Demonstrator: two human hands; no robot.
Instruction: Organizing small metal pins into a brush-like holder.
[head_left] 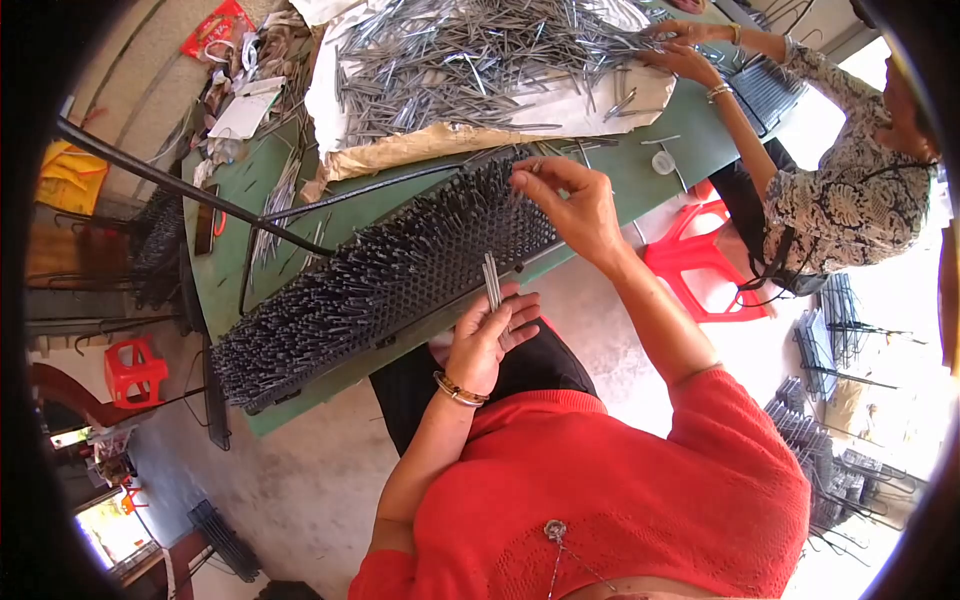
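Just off the near edge of the black rack: small bunch of metal rods, upright in my left hand. Grip's closed on them, thumb across the bunch, rod tops sticking up past it; the other fingers are partly spread. My right hand is over the rack's right end, thumb and index nearly together; can't tell if a rod is between them. Rack runs diagonally along the near side of the green tabletop, bristling with upright rods at left and along the far side; honeycomb of bare holes shows toward the near right. Beyond it: big loose heap of rods on a paper sheet. Co-worker's hands at the heap's right side, patterned sleeve, red plastic chair close by. Tabletop's left end: loose rods, orange-red handle. Red stool on the floor, far left.
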